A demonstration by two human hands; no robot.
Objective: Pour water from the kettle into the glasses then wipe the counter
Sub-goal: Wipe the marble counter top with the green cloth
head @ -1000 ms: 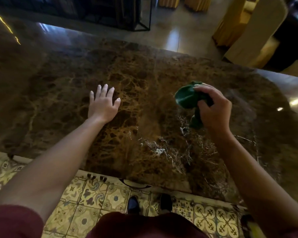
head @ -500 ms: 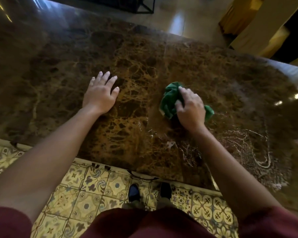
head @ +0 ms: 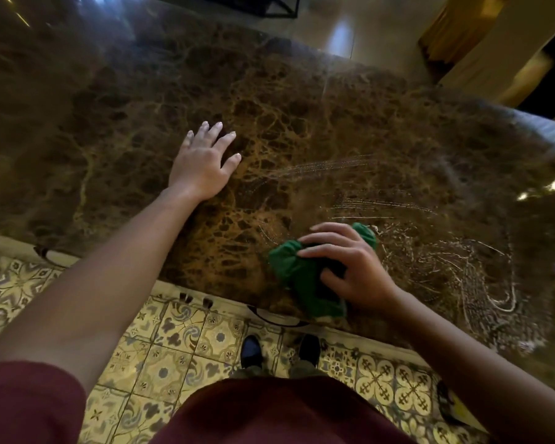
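The cloth (head: 305, 277), bunched under my right hand (head: 350, 267)'s curled fingers (head: 321, 249) at the table (head: 334, 123) edge, could slip off; my left hand (head: 202, 161) rests flat, holding nothing.

A single wide-angle view is given, taken from the person's head and directed forward and steeply down. The dark brown veined marble counter (head: 302, 129) is seen from above and close by, its near edge crossing the lower middle of the frame. Directly beneath the lens, the maroon shirt (head: 269, 411), the black shoes (head: 250, 350) and the patterned yellow floor tiles (head: 173, 363) are taken in. Both bare forearms are seen entering from the bottom corners. Straight edges are bowed toward the frame borders. No second view is supplied, so no overlap is shared.
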